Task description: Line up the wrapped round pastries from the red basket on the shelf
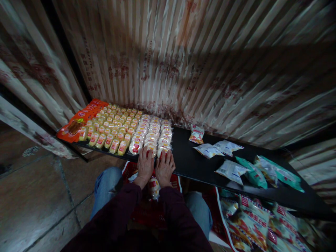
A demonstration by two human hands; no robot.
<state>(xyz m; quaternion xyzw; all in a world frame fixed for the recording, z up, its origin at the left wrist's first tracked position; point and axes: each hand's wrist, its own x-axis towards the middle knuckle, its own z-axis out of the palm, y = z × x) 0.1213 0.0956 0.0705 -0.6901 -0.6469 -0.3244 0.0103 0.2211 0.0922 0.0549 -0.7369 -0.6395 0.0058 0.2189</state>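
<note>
My left hand has its fingers closed over the front wrapped white cake of the middle column. Beside it, my right hand grips the front wrapped cake of the right-hand column, its fingers bent over the top. Red labels show by the fingertips; my palms hide the lower parts. These round white cakes lie in three columns on a black shelf. To their left stand rows of yellow wrapped cakes. Below my wrists, another wrapped white cake shows in a red bag.
An orange snack packet lies at the shelf's left end. To the right are a small upright packet, silver packets and green packets. A bag of larger packets is at lower right. A pleated curtain hangs behind.
</note>
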